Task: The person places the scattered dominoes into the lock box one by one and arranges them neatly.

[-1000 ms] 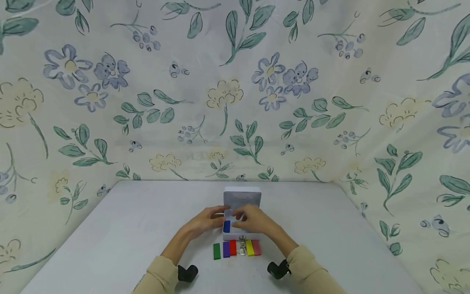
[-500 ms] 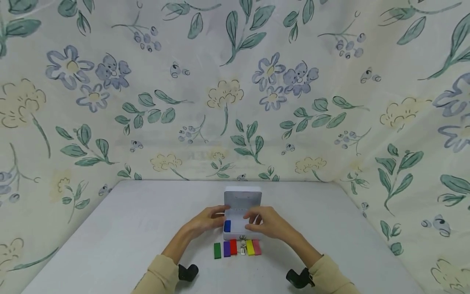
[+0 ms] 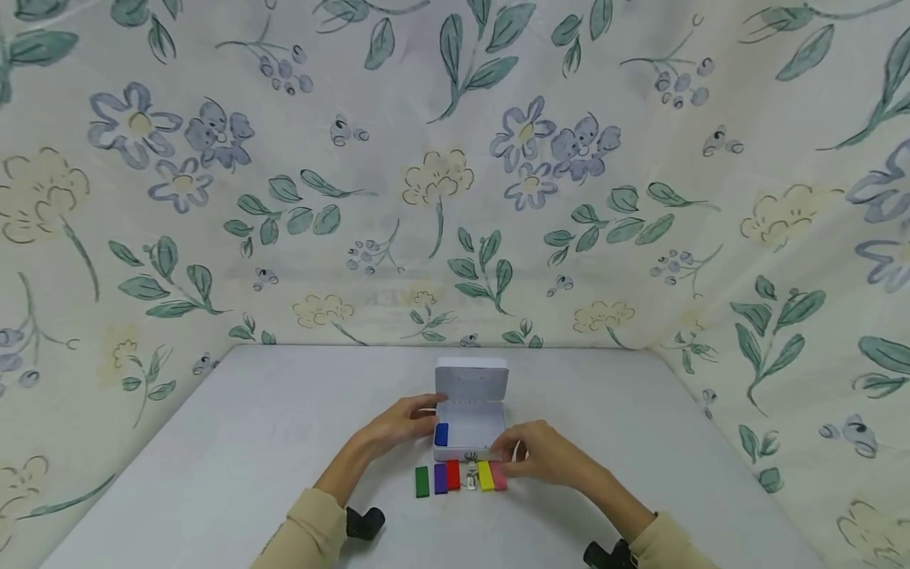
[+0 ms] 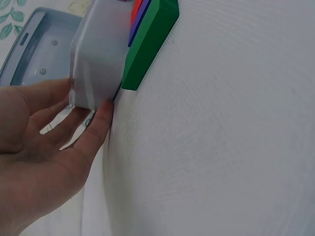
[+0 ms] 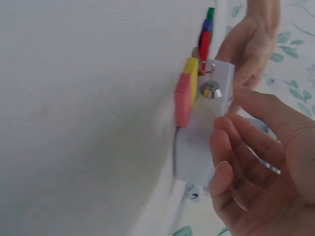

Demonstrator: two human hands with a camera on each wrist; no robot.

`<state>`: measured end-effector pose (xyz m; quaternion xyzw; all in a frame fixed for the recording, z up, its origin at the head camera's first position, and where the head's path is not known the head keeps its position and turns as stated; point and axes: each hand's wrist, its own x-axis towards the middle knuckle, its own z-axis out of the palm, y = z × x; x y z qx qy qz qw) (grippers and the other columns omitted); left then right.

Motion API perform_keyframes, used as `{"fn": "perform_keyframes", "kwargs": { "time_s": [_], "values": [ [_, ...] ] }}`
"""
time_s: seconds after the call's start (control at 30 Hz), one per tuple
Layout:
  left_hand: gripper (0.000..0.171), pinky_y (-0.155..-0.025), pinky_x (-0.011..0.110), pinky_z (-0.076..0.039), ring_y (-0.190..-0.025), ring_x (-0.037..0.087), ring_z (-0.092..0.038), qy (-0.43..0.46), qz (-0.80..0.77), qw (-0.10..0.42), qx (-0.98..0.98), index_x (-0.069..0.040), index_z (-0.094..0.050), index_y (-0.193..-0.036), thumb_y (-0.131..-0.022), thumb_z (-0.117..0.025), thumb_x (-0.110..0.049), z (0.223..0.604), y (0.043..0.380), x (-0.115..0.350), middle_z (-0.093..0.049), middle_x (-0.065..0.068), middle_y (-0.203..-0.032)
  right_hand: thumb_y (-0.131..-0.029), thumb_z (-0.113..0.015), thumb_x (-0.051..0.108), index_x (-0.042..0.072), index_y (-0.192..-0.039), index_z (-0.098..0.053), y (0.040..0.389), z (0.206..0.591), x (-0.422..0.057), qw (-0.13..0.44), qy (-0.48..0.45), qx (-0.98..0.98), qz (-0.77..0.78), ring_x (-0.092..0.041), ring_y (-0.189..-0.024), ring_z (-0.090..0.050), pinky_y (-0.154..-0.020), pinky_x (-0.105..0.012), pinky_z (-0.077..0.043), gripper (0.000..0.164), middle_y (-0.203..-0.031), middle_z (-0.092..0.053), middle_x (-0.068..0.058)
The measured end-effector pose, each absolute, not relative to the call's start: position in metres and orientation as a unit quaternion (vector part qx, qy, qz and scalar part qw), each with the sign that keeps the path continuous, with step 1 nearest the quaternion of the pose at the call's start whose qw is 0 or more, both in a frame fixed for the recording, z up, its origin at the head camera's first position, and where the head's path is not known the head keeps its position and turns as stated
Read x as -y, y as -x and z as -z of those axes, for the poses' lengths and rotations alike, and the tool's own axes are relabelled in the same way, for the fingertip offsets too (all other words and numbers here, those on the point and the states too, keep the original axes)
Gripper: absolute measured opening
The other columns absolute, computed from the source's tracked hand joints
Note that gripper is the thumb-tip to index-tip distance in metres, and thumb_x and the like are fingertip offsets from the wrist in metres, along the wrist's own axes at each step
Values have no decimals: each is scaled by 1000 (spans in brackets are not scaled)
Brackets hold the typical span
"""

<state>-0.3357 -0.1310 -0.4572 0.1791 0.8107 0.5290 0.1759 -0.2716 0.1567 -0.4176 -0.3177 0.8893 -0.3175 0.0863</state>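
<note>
A small white metal box (image 3: 475, 427) stands with its lid (image 3: 472, 385) raised at the back. Inside, a blue block (image 3: 441, 435) lies at the left end. My left hand (image 3: 398, 423) touches the box's left end with extended fingertips. My right hand (image 3: 546, 454) is at the front right corner, its fingers loosely bent and holding nothing, close to a pink block (image 3: 500, 476). Beside that leans a yellow block (image 3: 486, 476). In the right wrist view a lock (image 5: 211, 90) with a key ring shows on the box's front.
Left of the hanging keys (image 3: 471, 476), a red block (image 3: 453, 476) and a purple block (image 3: 441, 479) lie side by side. A green block (image 3: 423, 482) sits apart at the row's left end. Behind the white table (image 3: 306, 387) hangs a flowered cloth (image 3: 391, 269).
My right hand has drawn back out of the box, moving right and toward me to the pink block. My left hand has stayed at the box's left end.
</note>
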Motion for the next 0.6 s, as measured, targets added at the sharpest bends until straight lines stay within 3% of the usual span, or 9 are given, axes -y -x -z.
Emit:
{"fn": "perform_keyframes", "kwargs": {
  "time_s": [0.23, 0.6],
  "values": [
    [50, -109, 54, -42, -141, 42, -39, -183, -527, 177, -811, -17, -45, -147, -98, -56, -17, 457, 334, 132, -39, 15, -156, -83, -79, 21, 10, -118, -72, 265, 429, -162, 141, 302, -891, 307, -5, -67, -54, -59, -16, -48, 37, -74, -63, 8],
    [51, -110, 54, -42, -141, 42, -39, -181, -535, 181, -805, -16, -45, -148, -98, -57, -17, 458, 335, 132, -40, 14, -155, -80, -81, 26, 13, -121, -71, 263, 432, -163, 147, 295, -903, 275, -5, -63, -55, -56, -16, -47, 44, -73, -64, 11]
  ]
}}
